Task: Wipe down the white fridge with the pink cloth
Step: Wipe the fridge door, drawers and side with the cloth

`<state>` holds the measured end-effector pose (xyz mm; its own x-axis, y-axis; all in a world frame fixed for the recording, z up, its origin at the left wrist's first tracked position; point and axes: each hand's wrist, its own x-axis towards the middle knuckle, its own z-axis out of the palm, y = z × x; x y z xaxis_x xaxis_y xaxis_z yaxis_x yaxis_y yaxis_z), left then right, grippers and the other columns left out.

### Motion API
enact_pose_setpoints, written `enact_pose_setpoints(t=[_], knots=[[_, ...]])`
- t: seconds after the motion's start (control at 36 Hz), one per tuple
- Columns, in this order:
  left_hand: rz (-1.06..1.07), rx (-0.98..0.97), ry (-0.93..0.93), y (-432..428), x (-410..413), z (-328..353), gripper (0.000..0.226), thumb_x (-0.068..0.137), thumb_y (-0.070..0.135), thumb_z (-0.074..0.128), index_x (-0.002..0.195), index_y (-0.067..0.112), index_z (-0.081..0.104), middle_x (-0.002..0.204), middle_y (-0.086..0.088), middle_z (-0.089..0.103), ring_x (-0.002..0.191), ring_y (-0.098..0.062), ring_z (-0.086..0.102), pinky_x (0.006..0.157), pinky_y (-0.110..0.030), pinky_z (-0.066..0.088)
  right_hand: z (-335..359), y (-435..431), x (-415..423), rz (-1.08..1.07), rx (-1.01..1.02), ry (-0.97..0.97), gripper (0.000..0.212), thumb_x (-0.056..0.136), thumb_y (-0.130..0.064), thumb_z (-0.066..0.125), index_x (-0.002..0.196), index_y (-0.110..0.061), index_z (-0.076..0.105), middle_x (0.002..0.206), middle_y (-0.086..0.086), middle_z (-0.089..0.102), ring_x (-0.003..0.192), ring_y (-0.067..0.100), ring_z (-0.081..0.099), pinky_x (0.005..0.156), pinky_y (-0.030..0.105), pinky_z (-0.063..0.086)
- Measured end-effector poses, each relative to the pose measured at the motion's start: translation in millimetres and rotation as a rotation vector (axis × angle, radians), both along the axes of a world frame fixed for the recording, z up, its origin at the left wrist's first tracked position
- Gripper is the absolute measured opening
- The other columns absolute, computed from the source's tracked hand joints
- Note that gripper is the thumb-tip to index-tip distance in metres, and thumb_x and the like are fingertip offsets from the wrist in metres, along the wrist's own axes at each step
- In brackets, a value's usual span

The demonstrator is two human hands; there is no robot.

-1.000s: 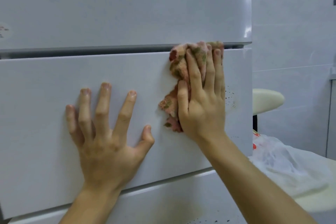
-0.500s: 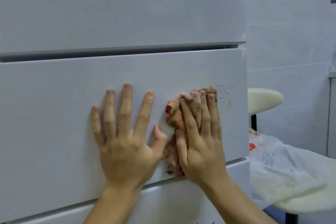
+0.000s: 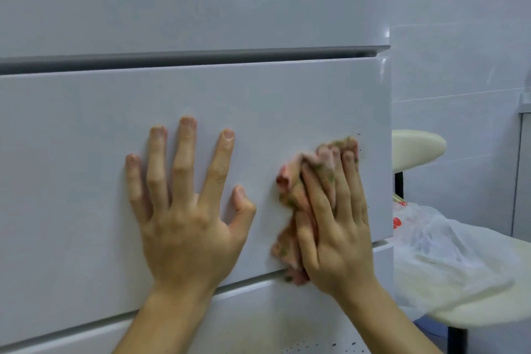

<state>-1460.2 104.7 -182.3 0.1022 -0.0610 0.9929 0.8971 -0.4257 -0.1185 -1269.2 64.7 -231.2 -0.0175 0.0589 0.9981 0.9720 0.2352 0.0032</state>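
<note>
Two hands on the white fridge [image 3: 201, 3]: my left hand [image 3: 184, 218] lies flat, fingers spread, on the middle drawer front [image 3: 86, 152], apparently to brace me and hold the drawer shut against the push of wiping. My right hand [image 3: 336, 224], at 3 o'clock from the left, presses the pink cloth [image 3: 290, 198] against the same panel. Its fingers are straight and close together, so the palm spreads pressure across the bunched fabric. The cloth sits near the drawer's right edge, its long axis roughly upright, running from the drawer's lower seam at 6 o'clock to my fingertips at about 1 o'clock. Dark specks [image 3: 359, 149] just past its upper end are likely this pass's target. More dot the lower panel [image 3: 287, 322]. A cream stool [image 3: 416, 149] and a plastic bag [image 3: 431, 241] sit at 3 o'clock, beside the fridge.
</note>
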Motion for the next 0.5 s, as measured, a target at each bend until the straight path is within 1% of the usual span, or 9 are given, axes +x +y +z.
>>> enact_pose_setpoints(t=[0.08,0.17,0.28,0.36,0.42,0.5], knots=[[0.009,0.005,0.002,0,0,0,0.059,0.098,0.035,0.053,0.156,0.025,0.049,0.165,-0.015,0.039,0.153,-0.044,0.032,0.125,-0.065,0.022,-9,-5,18,0.004,-0.044,-0.100,0.054,0.107,-0.025,0.040,0.158,-0.007,0.038,0.167,0.023,0.031,0.160,0.041,0.018,0.128,0.059,0.024],[0.009,0.000,-0.001,0,0,0,0.059,0.099,0.035,0.052,0.157,0.025,0.048,0.165,-0.015,0.038,0.153,-0.044,0.033,0.125,-0.065,0.022,10,-7,24,0.022,-0.044,-0.120,0.055,0.107,-0.025,0.042,0.159,-0.008,0.036,0.165,0.025,0.033,0.160,0.041,0.017,0.127,0.060,0.024],[-0.011,-0.001,-0.004,-1,1,1,0.058,0.098,0.034,0.054,0.155,0.024,0.051,0.164,-0.015,0.040,0.153,-0.044,0.034,0.124,-0.066,0.022,70,0,26,0.025,0.028,-0.025,0.055,0.105,-0.022,0.044,0.157,-0.004,0.041,0.167,0.024,0.029,0.161,0.040,0.014,0.128,0.060,0.021],[-0.034,-0.009,-0.012,-1,1,1,0.057,0.098,0.033,0.054,0.154,0.023,0.053,0.165,-0.015,0.039,0.153,-0.044,0.033,0.125,-0.066,0.021,113,5,26,-0.006,0.095,0.082,0.056,0.106,-0.024,0.043,0.159,-0.007,0.042,0.169,0.019,0.028,0.160,0.038,0.016,0.128,0.057,0.020],[-0.040,-0.013,-0.011,-1,1,0,0.057,0.098,0.033,0.053,0.154,0.023,0.052,0.165,-0.015,0.038,0.153,-0.044,0.032,0.125,-0.066,0.021,117,7,26,-0.025,0.105,0.104,0.056,0.106,-0.025,0.043,0.159,-0.007,0.041,0.170,0.018,0.027,0.161,0.038,0.016,0.128,0.055,0.020],[-0.040,-0.011,-0.004,-1,0,0,0.057,0.100,0.033,0.052,0.156,0.023,0.050,0.166,-0.015,0.037,0.154,-0.044,0.031,0.125,-0.066,0.020,89,5,26,-0.038,0.087,0.146,0.055,0.107,-0.027,0.042,0.159,-0.008,0.041,0.170,0.019,0.026,0.161,0.037,0.015,0.129,0.054,0.019]])
